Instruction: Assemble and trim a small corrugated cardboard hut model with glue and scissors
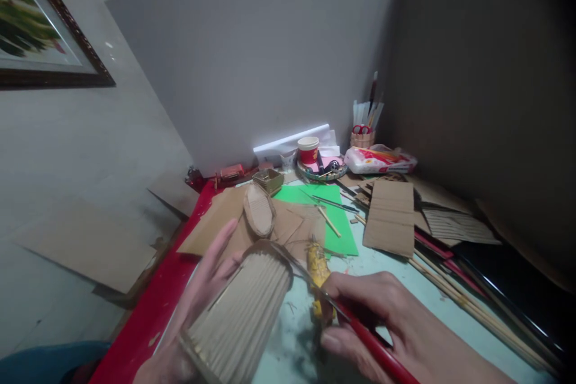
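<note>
Left to right: we had a painting in a dark wooden frame [96,66] on the wall, then the red table edge [180,267]. Our left hand [200,306] was partly open, fingers spread and loosely curved, with hold of a ridged grey-brown cardboard piece with a rounded far end [245,312] by its left side; the piece was tilted, low in front of us. Beyond it lay an oval brown cardboard piece [259,211], a small olive open box [272,182] and a bright green sheet [335,222]. A red-and-white paper cup [308,151] stood behind those. A yellow object with dark marks [318,264] sat just beside our right hand [396,318], partly hidden by it. That hand was closed, thumb and fingers around a red-handled tool with a thin metal shaft [369,336], its tip at the ridged piece's rounded end; contact we couldn't tell. Further right: red-handled scissors [362,129] in a holder, a white-and-red plastic packet [380,160], a flat tan cardboard rectangle [389,216] and long pale wooden sticks [472,307]
</note>
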Motion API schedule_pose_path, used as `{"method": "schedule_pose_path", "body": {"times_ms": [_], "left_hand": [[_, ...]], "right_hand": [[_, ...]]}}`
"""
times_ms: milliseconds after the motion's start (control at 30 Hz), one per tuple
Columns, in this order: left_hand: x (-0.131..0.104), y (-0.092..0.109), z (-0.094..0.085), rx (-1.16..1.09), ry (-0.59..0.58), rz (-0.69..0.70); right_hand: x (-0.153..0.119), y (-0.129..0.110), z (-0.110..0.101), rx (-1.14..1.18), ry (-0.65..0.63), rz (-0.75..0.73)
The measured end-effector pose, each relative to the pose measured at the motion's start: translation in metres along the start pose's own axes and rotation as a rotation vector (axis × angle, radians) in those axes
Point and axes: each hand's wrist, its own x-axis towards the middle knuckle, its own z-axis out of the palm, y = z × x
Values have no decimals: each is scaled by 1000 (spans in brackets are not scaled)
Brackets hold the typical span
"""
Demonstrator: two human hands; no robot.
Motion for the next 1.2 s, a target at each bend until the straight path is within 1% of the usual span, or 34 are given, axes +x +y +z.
{"method": "schedule_pose_path", "body": {"times_ms": [33,67,167,233,333,400,567,733,933,1067,1133,1200], "left_hand": [[-2,4,3,-13,40,-44],[-4,8,6,-31,55,-69],[-11,17,12,-79,39,-92],[-12,17,13,-123,27,-99],[-8,11,12,-206,18,-128],[-6,8,11,-222,13,-145],[-4,8,10,-179,0,-138],[-3,9,7,-114,6,-175],[-6,12,4,-165,-11,-141],[-7,15,-3,-159,-76,-131],[-9,16,-4,-107,-61,-143],[-13,16,-2,-49,-25,-97]], "right_hand": [[0,-1,0,0,-3,20],[-1,-2,-1,-2,-3,34],[-1,-6,-2,1,15,49],[-1,-7,-2,25,50,34],[-1,-6,-2,77,106,-36],[-1,-5,-1,87,112,-58],[2,-2,0,43,48,-6],[2,0,0,12,62,-30],[-4,5,1,-66,30,2],[-4,5,1,-55,18,-11],[-3,3,0,-63,11,-4],[-3,2,-1,-74,-3,4]]}}
